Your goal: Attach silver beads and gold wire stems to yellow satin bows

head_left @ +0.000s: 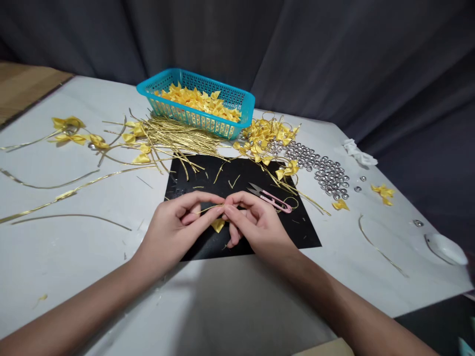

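My left hand [178, 222] and my right hand [252, 220] meet over a black mat [304, 232], fingertips pinched together. Between them they hold a thin gold wire [208, 208] and a small yellow ribbon bow [217, 225], which hangs just below the fingers. Both hands are closed in a pinch. Pink thread snips [270, 198] lie on the mat just right of my right hand. Short gold wire scraps are scattered across the mat.
A blue basket [226, 131] of yellow bows stands at the back. A pile of gold wires [174, 138] lies beside it, with loose bows [260, 138] and several silver beads [322, 170] to the right. A white dish [445, 247] sits near the table's right edge.
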A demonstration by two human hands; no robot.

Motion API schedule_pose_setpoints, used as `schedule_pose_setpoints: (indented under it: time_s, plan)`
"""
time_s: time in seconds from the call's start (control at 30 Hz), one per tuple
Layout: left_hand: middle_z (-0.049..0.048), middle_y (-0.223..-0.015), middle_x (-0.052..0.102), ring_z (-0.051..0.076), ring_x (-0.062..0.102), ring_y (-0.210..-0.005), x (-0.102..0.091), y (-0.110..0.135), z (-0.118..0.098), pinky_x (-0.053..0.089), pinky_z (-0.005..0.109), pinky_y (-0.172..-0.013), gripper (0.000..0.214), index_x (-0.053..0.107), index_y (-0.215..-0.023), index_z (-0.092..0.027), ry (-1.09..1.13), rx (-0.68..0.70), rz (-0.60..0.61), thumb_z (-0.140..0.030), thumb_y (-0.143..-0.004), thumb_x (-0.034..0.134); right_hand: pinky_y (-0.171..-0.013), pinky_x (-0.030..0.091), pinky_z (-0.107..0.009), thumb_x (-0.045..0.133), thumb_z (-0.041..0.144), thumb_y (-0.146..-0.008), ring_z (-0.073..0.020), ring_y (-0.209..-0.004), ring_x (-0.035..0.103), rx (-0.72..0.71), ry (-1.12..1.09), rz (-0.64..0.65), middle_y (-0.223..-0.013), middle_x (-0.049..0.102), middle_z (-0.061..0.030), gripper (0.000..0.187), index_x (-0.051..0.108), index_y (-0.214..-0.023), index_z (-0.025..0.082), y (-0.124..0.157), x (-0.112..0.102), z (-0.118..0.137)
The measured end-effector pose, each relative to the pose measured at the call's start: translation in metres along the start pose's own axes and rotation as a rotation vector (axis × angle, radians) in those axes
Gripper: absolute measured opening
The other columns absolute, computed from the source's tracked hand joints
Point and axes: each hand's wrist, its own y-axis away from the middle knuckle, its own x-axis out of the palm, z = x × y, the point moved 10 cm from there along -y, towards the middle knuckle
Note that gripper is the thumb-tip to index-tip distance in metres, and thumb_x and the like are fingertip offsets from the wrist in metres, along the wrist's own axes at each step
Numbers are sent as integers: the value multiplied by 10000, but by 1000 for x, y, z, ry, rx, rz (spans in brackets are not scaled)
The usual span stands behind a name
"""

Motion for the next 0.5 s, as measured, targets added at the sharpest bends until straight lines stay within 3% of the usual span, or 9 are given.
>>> schedule_pose_setpoints:
  time_s: [0.17,0.3,0.5]
  plan:
    - [-96,-494,184,78,229,-443,-3,1,1,197,223,-446,201,684,-827,-160,36,-28,-34,-333,-745,623,-443,411,-157,542,313,-839,-40,-385,442,16,-5,-1,-414,461,85,157,495,-810,167,0,0,0]
    - [-100,-507,208,74,258,-447,-7,2,-5,234,211,-462,125,628,-814,-181,28,38,-71,-289,-750,629,-436,410,-158,537,308,-843,-40,-370,438,46,-11,-2,-407,467,85,149,494,-814,169,1,0,-2]
    - [-92,-492,202,77,248,-443,-3,3,-7,223,221,-462,141,684,-790,-180,-24,67,-20,-292,-772,601,-447,430,-167,549,324,-838,-45,-376,447,16,-16,5,-413,465,85,163,495,-817,172,0,1,0]
